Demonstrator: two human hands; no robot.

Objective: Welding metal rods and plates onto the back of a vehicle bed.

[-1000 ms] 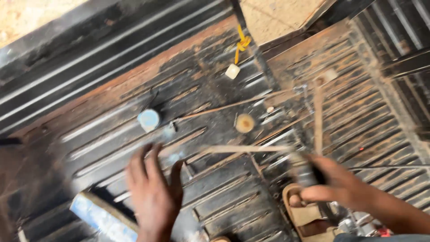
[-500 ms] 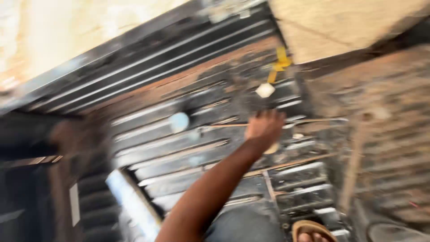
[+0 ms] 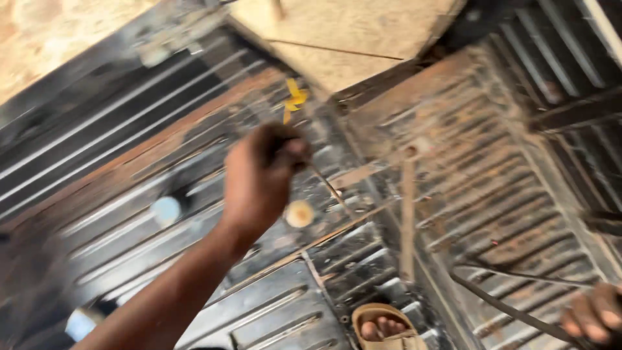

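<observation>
From the head view, my left hand [image 3: 262, 178] is stretched out over the ribbed, rusty metal sheet [image 3: 129, 214], its fingers closed together around the upper end of a thin rod [image 3: 327, 185] that slants down and away from the knuckles toward the right. The grip looks pinched shut on it, though motion blur softens the fingertips. Half a second ago this same arm was reaching further forward with nothing clearly in it; now it has drawn back a little and the thin rod is in its grasp, so I judge the pick-up is made and the piece is ready to be carried.

Just below and right of the left hand lies a small round tan disc [image 3: 299, 213] on the sheet, untouched. Off to the hand's left sits a pale blue round cap [image 3: 166, 210], well apart. Above the knuckles a yellow scrap [image 3: 295, 100] lies near the edge of a plywood board [image 3: 350, 39]. A flat wooden slat [image 3: 407, 220] lies lengthwise to the right.

My right hand [image 3: 596, 314] shows only at the lower right corner, fingers curled onto a dark bent bar [image 3: 512, 308]; I cannot tell whether it is clamped or merely resting. A second ago it was nearer the middle. A sandalled foot [image 3: 382, 327] stands between the two hands.
</observation>
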